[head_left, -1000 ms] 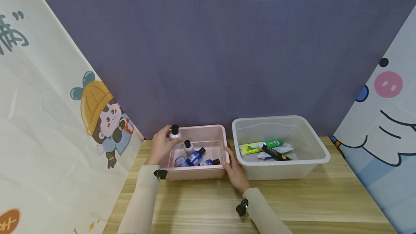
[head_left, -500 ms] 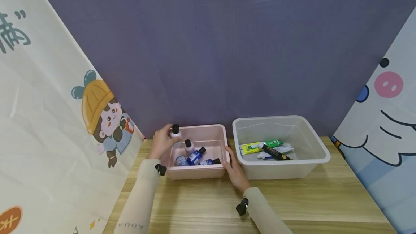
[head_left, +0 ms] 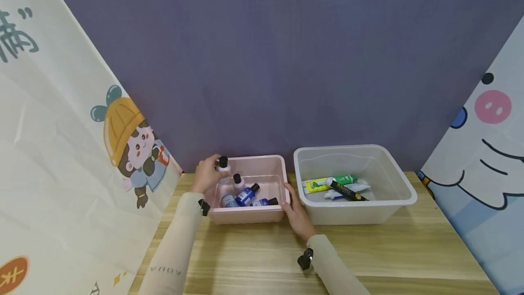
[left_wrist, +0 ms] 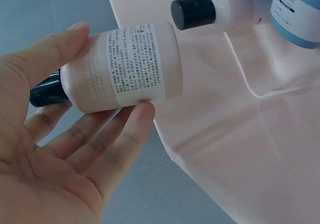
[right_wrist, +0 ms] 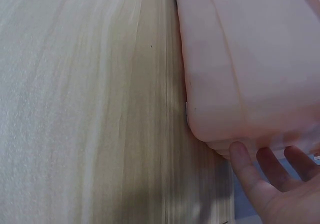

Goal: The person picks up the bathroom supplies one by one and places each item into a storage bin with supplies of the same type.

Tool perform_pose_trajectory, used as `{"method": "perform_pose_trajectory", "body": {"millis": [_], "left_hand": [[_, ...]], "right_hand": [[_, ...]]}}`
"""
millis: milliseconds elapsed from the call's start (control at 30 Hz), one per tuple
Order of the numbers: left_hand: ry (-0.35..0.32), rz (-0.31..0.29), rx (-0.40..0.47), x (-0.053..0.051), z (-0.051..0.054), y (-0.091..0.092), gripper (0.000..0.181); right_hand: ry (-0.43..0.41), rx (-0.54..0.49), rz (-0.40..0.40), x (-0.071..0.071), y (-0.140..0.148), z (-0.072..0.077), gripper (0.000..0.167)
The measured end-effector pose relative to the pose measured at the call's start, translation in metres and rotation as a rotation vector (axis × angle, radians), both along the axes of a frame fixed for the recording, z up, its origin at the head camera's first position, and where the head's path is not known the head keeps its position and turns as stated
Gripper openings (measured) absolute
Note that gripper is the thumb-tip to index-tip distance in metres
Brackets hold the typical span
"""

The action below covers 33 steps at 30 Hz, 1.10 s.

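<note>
In the head view my left hand (head_left: 206, 175) grips a pale pink bottle (head_left: 224, 173) with a black cap at the back left corner of the pink bin (head_left: 245, 216). The left wrist view shows the bottle (left_wrist: 130, 67) between thumb and fingers, its printed label facing the camera. Inside the bin are a second pale bottle (head_left: 239, 184) with a black cap, a light blue bottle (head_left: 229, 201) and two dark blue bottles (head_left: 247, 195). My right hand (head_left: 299, 217) touches the bin's right end; in the right wrist view its extended fingers (right_wrist: 245, 164) rest against the outer wall.
To the right stands a white bin (head_left: 348, 215) holding a yellow-and-green tube (head_left: 317, 185), a black tube (head_left: 345, 191) and a white tube. Both bins sit on a wooden table (head_left: 254, 258). A purple-grey backdrop (head_left: 266, 58) rises behind, with printed sheets at both sides.
The left hand and its bottle have shifted very slightly to the right, with the grip unchanged. The right hand stays at the bin's end. The view has tilted a little.
</note>
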State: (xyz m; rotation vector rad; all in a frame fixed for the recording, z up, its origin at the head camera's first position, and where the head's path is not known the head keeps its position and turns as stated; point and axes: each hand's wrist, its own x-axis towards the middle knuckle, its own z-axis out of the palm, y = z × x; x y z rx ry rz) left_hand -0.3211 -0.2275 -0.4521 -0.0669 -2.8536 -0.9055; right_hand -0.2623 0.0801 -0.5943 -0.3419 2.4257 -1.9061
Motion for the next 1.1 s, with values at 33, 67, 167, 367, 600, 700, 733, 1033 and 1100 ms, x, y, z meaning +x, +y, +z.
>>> {"method": "perform_pose_trajectory", "body": {"millis": [33, 67, 167, 367, 600, 700, 733, 1033, 1100], "left_hand": [[-0.008, 0.002, -0.003, -0.001, 0.0, 0.0, 0.045], [-0.015, 0.005, -0.008, -0.001, 0.0, 0.0, 0.045], [-0.037, 0.012, -0.014, -0.004, 0.001, 0.001, 0.046], [-0.074, 0.017, -0.019, -0.01, 0.001, 0.0, 0.052], [-0.135, 0.026, -0.012, -0.015, -0.002, 0.0, 0.051], [-0.165, 0.042, 0.01, -0.017, -0.005, -0.001, 0.048], [-0.172, 0.046, 0.014, -0.018, -0.006, -0.001, 0.048], [-0.188, 0.042, -0.044, -0.024, -0.011, -0.001, 0.055], [-0.187, 0.044, -0.056, -0.024, -0.011, -0.001, 0.052]], "right_hand": [[-0.001, 0.001, 0.002, 0.0, 0.0, 0.0, 0.061], [-0.003, -0.001, 0.003, 0.0, 0.0, 0.0, 0.062], [-0.012, -0.012, 0.008, 0.0, 0.0, 0.002, 0.061], [-0.012, -0.02, 0.009, 0.0, 0.0, 0.003, 0.061], [-0.013, -0.025, 0.013, 0.0, 0.0, 0.001, 0.06], [-0.009, -0.025, 0.017, -0.001, 0.0, 0.001, 0.06], [-0.01, -0.026, 0.016, -0.001, 0.0, 0.001, 0.06], [-0.027, -0.035, 0.02, 0.002, 0.0, 0.003, 0.06], [-0.029, -0.031, 0.019, 0.002, 0.0, 0.003, 0.06]]}}
